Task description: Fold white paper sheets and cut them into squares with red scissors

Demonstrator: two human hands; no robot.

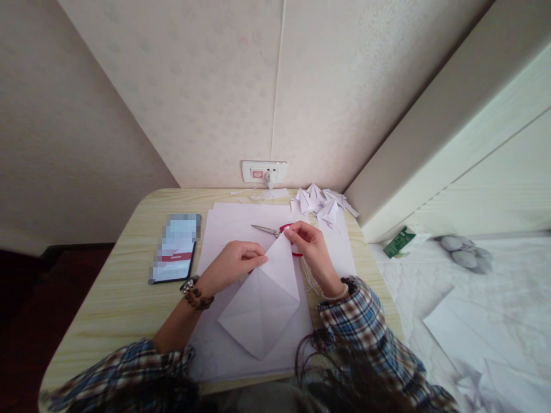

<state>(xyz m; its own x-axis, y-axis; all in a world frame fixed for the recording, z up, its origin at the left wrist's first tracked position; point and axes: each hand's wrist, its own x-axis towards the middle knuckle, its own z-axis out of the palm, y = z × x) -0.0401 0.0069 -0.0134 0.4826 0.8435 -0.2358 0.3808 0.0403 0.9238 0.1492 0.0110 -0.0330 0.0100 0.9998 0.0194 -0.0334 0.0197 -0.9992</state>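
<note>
left hand pinched a creased paper by its edge, right hand gripped the top corner between thumb and finger, paper lay over white sheets, scissors showed just beyond

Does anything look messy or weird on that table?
A bit messy: loose scraps lie along the back edge of the table, and scissors poke out from behind the right hand. Nothing looks spilled.
</note>
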